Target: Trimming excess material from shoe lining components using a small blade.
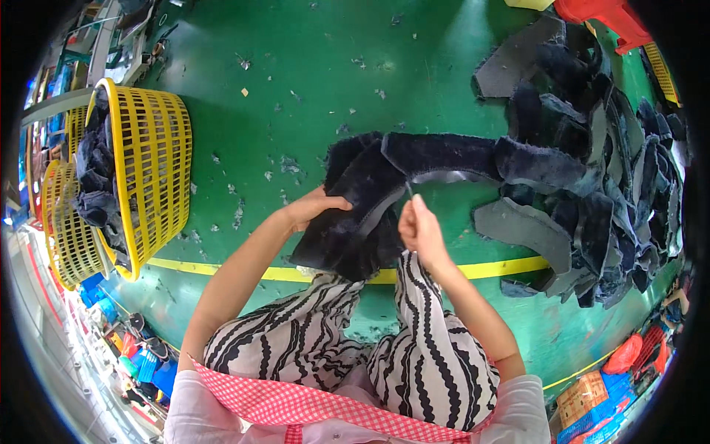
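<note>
My left hand [313,210] is closed on a bundle of dark navy plush fabric pieces [362,181] over my knees, thumb on top. A strip of joined plush pieces [444,154] runs from this bundle to the right, its edges overlapping. My right hand [421,231] is closed in a pinch just below where the strip meets the bundle. From its fingertips sticks a small thin tool [410,190], its tip at the fabric edge; whether it is a blade or snips I cannot make out. The strip's far end reaches a large heap of fabric pieces [592,214].
A yellow plastic basket [154,155] with dark fabric stands at the left, another yellow basket [70,229] behind it. Fluff and scraps [290,166] litter the green floor [281,44], crossed by a yellow line [488,270]. A red plastic stool [606,18] is at the far right.
</note>
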A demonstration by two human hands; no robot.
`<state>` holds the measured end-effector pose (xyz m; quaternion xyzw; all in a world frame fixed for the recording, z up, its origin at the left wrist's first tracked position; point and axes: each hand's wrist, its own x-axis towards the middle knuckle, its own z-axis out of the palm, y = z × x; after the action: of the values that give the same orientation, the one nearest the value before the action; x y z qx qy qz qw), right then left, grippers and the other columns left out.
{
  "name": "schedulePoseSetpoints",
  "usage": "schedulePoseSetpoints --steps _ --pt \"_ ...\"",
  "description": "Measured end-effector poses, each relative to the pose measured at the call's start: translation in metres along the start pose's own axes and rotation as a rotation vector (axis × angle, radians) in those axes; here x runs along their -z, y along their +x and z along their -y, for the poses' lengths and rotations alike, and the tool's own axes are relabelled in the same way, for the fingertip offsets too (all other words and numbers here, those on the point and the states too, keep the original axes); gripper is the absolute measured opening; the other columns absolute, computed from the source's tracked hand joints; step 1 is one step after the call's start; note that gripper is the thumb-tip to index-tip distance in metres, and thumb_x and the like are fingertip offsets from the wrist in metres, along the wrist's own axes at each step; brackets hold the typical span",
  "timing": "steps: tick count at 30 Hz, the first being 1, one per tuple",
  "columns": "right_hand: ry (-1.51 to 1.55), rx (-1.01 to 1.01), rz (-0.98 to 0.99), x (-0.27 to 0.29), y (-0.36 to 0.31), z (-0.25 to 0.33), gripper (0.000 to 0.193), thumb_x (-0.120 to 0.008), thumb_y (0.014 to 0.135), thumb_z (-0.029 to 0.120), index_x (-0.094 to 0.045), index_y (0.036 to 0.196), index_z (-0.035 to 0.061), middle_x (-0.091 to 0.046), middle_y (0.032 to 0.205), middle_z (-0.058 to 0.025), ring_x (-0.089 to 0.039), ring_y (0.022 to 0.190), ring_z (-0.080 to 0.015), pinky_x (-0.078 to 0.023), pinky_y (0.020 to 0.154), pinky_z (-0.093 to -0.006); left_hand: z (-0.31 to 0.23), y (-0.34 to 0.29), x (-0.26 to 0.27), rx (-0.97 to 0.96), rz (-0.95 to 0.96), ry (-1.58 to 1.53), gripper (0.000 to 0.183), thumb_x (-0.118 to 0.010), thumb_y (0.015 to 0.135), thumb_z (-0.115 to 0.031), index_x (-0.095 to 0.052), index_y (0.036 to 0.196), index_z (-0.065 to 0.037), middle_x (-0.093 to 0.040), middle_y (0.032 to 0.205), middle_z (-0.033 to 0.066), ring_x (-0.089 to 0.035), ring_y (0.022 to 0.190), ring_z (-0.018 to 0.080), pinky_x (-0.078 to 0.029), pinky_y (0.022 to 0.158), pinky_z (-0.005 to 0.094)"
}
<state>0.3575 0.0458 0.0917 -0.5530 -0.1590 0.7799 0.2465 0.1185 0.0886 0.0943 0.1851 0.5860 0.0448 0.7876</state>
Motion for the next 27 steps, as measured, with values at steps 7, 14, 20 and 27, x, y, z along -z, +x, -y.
schedulePoseSetpoints --steps 7,14,20,27 --pt "0.13 -0.158 0.164 0.019 0.021 -0.003 0.045 -0.036 0.096 0.052 -0.033 0.069 0.015 -0.024 0.053 0.007 -0.014 0.04 -0.0038 -0.012 0.036 -0.0218 0.016 0.007 0.012 0.011 0.004 -0.048 0.06 -0.068 0.073 -0.016 -0.043 0.127 -0.005 -0.059 0.109 0.0085 -0.06 0.096 0.0182 -0.051 0.083 0.035" --pt "-0.666 0.703 -0.183 0.014 0.011 0.011 0.033 -0.056 0.091 0.03 -0.043 0.071 0.0079 -0.036 0.052 -0.0024 -0.036 0.043 -0.0204 -0.029 0.042 -0.0302 0.013 -0.002 0.011 0.004 -0.061 -0.077 0.059 -0.068 0.073 -0.019 -0.045 0.125 -0.004 -0.06 0.109 0.0094 -0.06 0.09 0.0181 -0.051 0.082 0.0339" --pt "-1.464 1.132 -0.63 0.058 0.076 0.02 0.011 -0.058 0.07 0.01 -0.054 0.08 0.0062 -0.055 0.11 -0.0122 -0.051 0.1 -0.0279 -0.039 0.078 -0.0446 0.018 0.013 0.005 -0.114 -0.173 0.128 0.052 -0.068 0.073 -0.025 -0.054 0.116 0.0 -0.062 0.103 0.0091 -0.06 0.09 0.0181 -0.048 0.082 0.0331" --pt "-0.708 1.281 -0.446 0.01 0.086 0.066 0.024 -0.051 0.061 -0.008 -0.053 0.083 0.0019 -0.054 0.083 -0.0132 -0.053 0.08 -0.0318 -0.044 0.068 -0.0402 0.025 0.015 0.021 -0.126 -0.2 0.067 0.05 -0.068 0.07 -0.02 -0.054 0.114 -0.003 -0.06 0.105 0.0071 -0.059 0.093 0.0189 -0.05 0.079 0.0327"
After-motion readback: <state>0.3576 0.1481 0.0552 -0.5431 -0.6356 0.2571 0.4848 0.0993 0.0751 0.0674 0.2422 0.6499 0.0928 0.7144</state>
